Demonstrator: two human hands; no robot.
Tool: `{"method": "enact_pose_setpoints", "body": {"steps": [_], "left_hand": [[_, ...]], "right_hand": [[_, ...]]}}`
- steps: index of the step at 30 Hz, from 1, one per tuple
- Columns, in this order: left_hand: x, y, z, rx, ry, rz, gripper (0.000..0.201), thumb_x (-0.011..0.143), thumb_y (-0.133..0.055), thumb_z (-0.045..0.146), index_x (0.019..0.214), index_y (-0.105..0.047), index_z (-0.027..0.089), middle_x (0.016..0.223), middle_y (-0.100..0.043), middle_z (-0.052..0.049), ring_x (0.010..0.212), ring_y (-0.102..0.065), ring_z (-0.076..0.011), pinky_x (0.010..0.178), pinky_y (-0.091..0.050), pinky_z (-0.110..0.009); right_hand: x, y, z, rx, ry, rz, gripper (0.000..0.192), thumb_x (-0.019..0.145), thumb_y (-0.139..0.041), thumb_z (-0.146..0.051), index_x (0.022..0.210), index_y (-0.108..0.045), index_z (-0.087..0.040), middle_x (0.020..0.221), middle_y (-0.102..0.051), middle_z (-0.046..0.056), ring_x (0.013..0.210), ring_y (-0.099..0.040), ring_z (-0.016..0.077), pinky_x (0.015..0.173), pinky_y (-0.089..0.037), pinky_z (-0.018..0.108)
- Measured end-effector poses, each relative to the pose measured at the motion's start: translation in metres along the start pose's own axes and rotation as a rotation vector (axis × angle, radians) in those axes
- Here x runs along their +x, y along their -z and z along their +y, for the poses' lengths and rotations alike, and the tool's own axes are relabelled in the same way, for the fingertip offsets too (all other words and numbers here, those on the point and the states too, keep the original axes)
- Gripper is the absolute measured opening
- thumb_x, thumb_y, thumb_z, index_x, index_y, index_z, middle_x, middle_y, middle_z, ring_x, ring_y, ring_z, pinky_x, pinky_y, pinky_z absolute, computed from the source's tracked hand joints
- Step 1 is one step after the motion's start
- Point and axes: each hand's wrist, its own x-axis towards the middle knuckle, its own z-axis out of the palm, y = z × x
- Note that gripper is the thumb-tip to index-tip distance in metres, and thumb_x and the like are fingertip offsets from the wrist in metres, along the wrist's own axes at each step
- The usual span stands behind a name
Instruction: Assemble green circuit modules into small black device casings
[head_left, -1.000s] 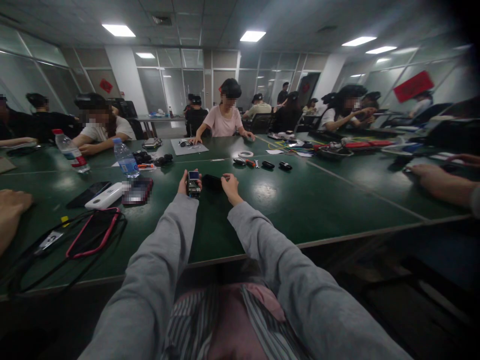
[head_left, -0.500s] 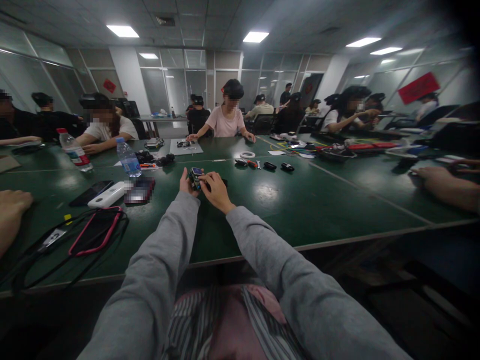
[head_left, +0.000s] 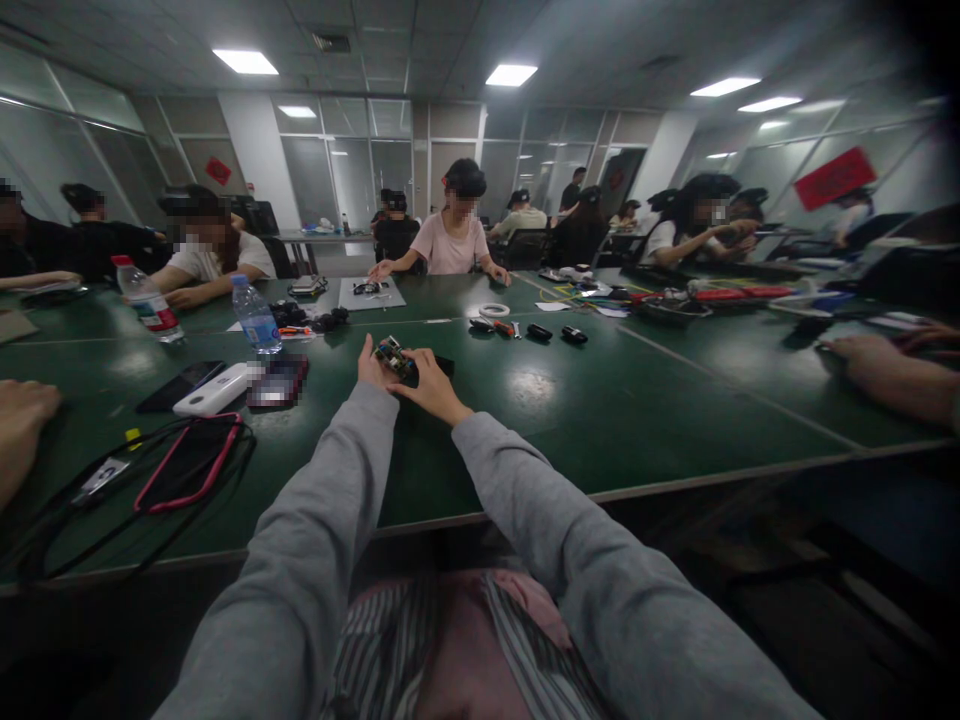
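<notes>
Both my arms in grey sleeves stretch out over a dark green table (head_left: 600, 420). My left hand (head_left: 369, 366) holds a small device with a blue screen and exposed parts (head_left: 394, 355), tilted to the right. My right hand (head_left: 429, 384) grips the same device from its right side, fingers over it. A black flat object (head_left: 444, 366) lies on the table just behind my right hand, partly hidden.
At left lie a white power bank (head_left: 210, 391), a dark phone (head_left: 180, 385), a red-edged case with black cables (head_left: 187, 463) and two water bottles (head_left: 255, 317). Small black parts (head_left: 551, 333) and a tape roll (head_left: 494, 310) sit beyond. Other people sit around; another person's hands rest at both table edges.
My right hand moved left from the black object onto the device in my left hand. The device has tipped from upright to slanting right.
</notes>
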Motion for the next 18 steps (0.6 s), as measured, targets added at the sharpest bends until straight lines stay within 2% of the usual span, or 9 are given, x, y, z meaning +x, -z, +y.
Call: {"method": "enact_pose_setpoints", "body": {"steps": [6, 11, 15, 18], "left_hand": [[-0.006, -0.009, 0.003, 0.016, -0.005, -0.068, 0.041, 0.086, -0.044, 0.056, 0.084, -0.06, 0.018, 0.069, -0.064, -0.004, 0.072, -0.065, -0.0195, 0.073, -0.053, -0.035], [-0.006, -0.011, 0.008, 0.043, 0.012, -0.116, 0.039, 0.085, -0.048, 0.054, 0.1, -0.061, 0.021, 0.077, -0.065, -0.005, 0.074, -0.065, -0.0188, 0.073, -0.052, -0.033], [-0.002, -0.001, 0.01, 0.17, 0.028, -0.051, 0.041, 0.08, -0.06, 0.05, 0.114, -0.056, 0.029, 0.085, -0.065, -0.002, 0.078, -0.065, -0.0184, 0.076, -0.051, -0.035], [0.003, 0.009, 0.007, 0.219, 0.022, -0.069, 0.041, 0.078, -0.066, 0.037, 0.116, -0.055, 0.027, 0.089, -0.065, -0.002, 0.08, -0.065, -0.016, 0.079, -0.05, -0.033]], "right_hand": [[0.002, -0.001, 0.006, 0.058, -0.084, 0.064, 0.051, 0.078, -0.065, -0.039, 0.123, -0.047, -0.021, 0.121, -0.046, 0.009, 0.113, -0.051, 0.0228, 0.099, -0.042, 0.04], [0.011, 0.003, 0.008, 0.255, -0.201, 0.169, 0.04, 0.073, -0.064, -0.026, 0.109, -0.05, -0.021, 0.104, -0.058, 0.004, 0.1, -0.057, 0.0183, 0.096, -0.045, 0.038], [0.02, 0.006, 0.01, 0.675, -0.483, 0.262, 0.028, 0.073, -0.06, -0.026, 0.099, -0.049, -0.021, 0.097, -0.059, 0.002, 0.088, -0.06, 0.015, 0.085, -0.053, 0.035], [0.024, 0.011, 0.009, 1.059, -0.616, 0.203, 0.017, 0.079, -0.054, -0.028, 0.092, -0.049, -0.02, 0.093, -0.061, 0.002, 0.082, -0.063, 0.0146, 0.077, -0.057, 0.033]]}}
